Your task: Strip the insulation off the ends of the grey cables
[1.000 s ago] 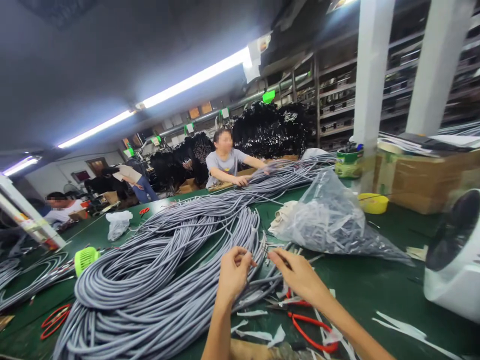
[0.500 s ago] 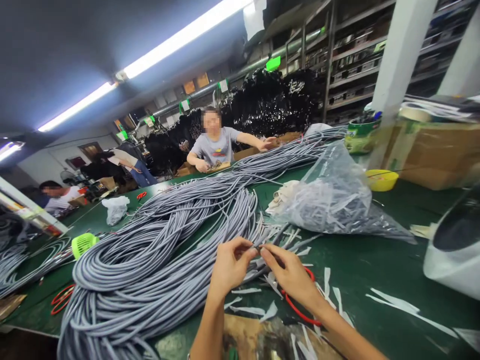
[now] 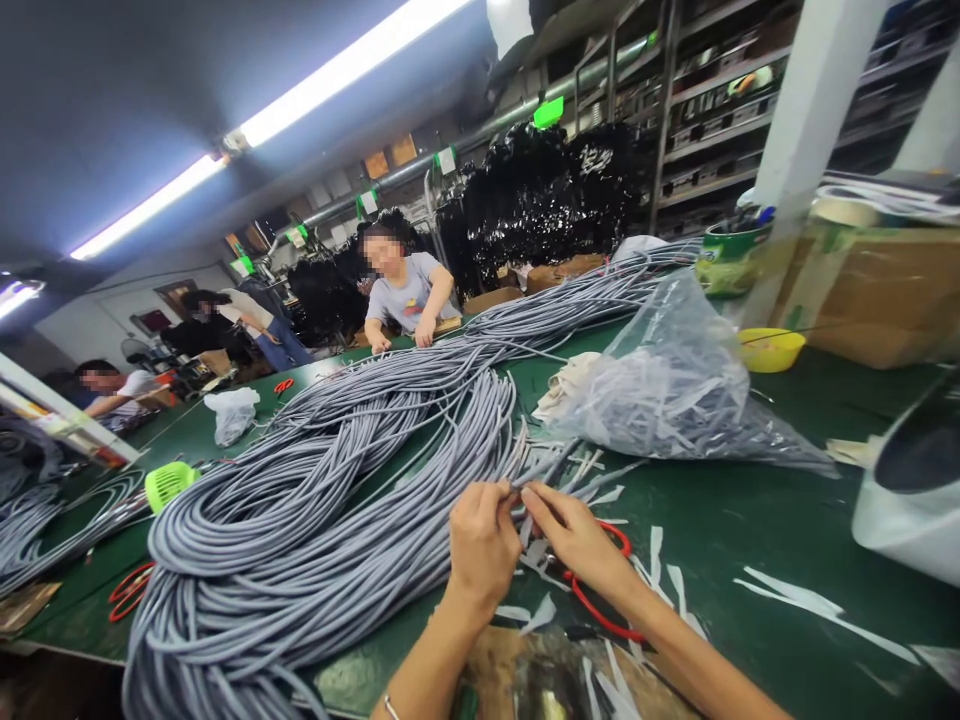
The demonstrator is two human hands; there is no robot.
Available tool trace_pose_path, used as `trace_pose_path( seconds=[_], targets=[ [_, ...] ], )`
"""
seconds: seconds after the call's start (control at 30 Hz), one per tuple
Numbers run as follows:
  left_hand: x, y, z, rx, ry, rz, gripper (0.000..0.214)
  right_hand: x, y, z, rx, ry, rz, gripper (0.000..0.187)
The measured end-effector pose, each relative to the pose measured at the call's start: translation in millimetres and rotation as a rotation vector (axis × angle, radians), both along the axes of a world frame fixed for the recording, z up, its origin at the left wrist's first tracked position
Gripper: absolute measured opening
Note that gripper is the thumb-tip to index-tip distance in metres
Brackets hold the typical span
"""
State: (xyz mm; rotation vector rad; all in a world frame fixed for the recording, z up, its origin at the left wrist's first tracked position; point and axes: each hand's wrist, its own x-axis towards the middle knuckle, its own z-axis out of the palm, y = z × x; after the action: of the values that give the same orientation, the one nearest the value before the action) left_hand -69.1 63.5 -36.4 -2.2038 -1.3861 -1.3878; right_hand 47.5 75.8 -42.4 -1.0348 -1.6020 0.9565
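My left hand [image 3: 484, 545] is closed, thumb and fingers pinched on the end of a grey cable; the fingers mostly hide the tip. Fingertip to fingertip with it, my right hand [image 3: 577, 535] pinches the same cable end. Just beyond my hands lie the stripped ends of a large looped bundle of grey cables [image 3: 315, 560], which covers the left and middle of the green table. Beneath my right hand and forearm are red-handled scissors [image 3: 600, 615], partly covered. White strips [image 3: 540, 612] are scattered around them.
A clear bag of strips [image 3: 660, 400] stands beyond my right hand, near a yellow bowl [image 3: 772, 352] and a cardboard box [image 3: 877, 290]. More red scissors [image 3: 131, 592] and a green basket [image 3: 169, 485] lie left. Across the table sits a co-worker [image 3: 409, 295].
My left hand has turned and its fingers have curled in tighter, still meeting my right at the cable end. The co-worker across has drawn in an outstretched arm and leans left.
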Motion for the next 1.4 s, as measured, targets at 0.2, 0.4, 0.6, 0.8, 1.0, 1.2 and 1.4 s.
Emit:
trace_pose_path(
  seconds=[0.2,0.4,0.6,0.8,1.0,1.2,1.4],
  targets=[
    [2.3,0.7,-2.6,0.100,0.090,0.067,0.024,0.9,1.9,-0.5,-0.087,0.006,0.028,0.052],
    [4.4,2.4,-7.2,0.080,0.125,0.091,0.022,1.7,5.4,-2.5,-0.168,-0.010,0.029,0.058],
    [2.3,4.1,-10.3,-0.006,0.074,0.060,0.017,2.9,6.7,-6.2,-0.183,-0.030,0.004,0.063],
    [1.5,5.0,-10.9,-0.095,0.094,0.059,0.015,6.4,4.6,-2.2,-0.130,-0.061,-0.033,0.057],
    [5.0,1.9,-13.3,-0.048,0.139,0.083,0.016,6.6,4.4,-0.6,-0.099,-0.082,-0.068,0.059],
    [1.8,-0.6,-8.4,-0.158,0.079,0.060,0.021,6.9,1.6,0.2,-0.089,-0.091,-0.105,0.062],
    [-9.5,0.2,14.8,-0.546,-0.285,-0.191,0.029,12.1,-2.3,4.4,-0.067,-0.076,-0.051,0.057]
  ],
)
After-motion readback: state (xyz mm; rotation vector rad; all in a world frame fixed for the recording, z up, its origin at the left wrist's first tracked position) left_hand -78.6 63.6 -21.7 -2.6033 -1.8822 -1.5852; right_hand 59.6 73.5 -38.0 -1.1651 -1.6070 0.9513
